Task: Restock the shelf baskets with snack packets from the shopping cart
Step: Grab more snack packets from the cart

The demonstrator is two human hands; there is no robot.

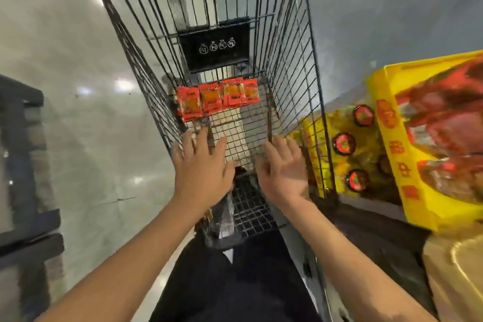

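Over the shopping cart (287,81), the left hand (202,162) reaches in on its left side, fingers straight and spread, holding nothing. The red snack packets (217,98) lie in a row on the cart floor, just beyond it. The right hand (283,167) hovers at the cart's right wall, fingers loose and apart. Yellow boxes (397,144) stand outside that wall.

Both forearms reach forward, left hand (202,165) and right hand (283,167) with fingers spread, holding nothing.

I see pale floor (86,138) at left, yellow boxes (407,144) stacked at right, a dark rack (23,165) far left.
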